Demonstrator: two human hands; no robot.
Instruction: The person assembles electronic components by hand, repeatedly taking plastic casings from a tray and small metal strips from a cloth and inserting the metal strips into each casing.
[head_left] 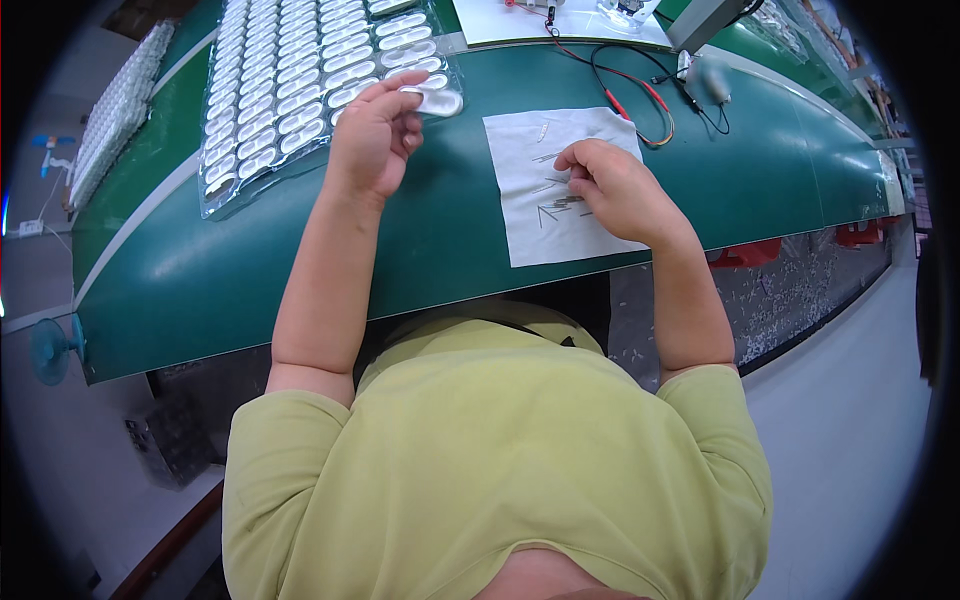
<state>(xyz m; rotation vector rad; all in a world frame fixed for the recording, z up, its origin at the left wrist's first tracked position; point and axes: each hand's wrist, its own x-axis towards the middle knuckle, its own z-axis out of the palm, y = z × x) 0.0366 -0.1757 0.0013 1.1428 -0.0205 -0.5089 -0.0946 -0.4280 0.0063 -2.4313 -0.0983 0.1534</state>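
Item 1: white oval pc. (440, 102), qty. 1. Loc.: up in the L hand (378, 135), by the R edge of the tray; exact ht. above it we can't tell. L hand's thumb & fingers pinch one end; the far end sticks out free.
Handling (our est.): light, fairly stiff, prob. smooth plastic, so a bit slippery; rim might scuff or crack if squeezed hard. Best hold: by the rim or one rounded end, w/ the dished face left untouched.

Item 2: thin strips (565, 201), several, loose on a white cloth (535, 238), some crossed at angles. Est.: v. light, springy, easily bent, hard to lift flat; we'd take each w/ fingertips near mid-length.

Item 3: R hand (610, 185), over the cloth, fingers curled in w/ tips close together near the strips. Whether a strip is gripped, we can't tell; tips too small & partly hidden.

Item 4: clear tray (225, 204), rows of similar white ovals (301, 120), L side of green table (440, 250).

Item 5: red & black leads (617, 104), beyond the cloth, approx. upper R.
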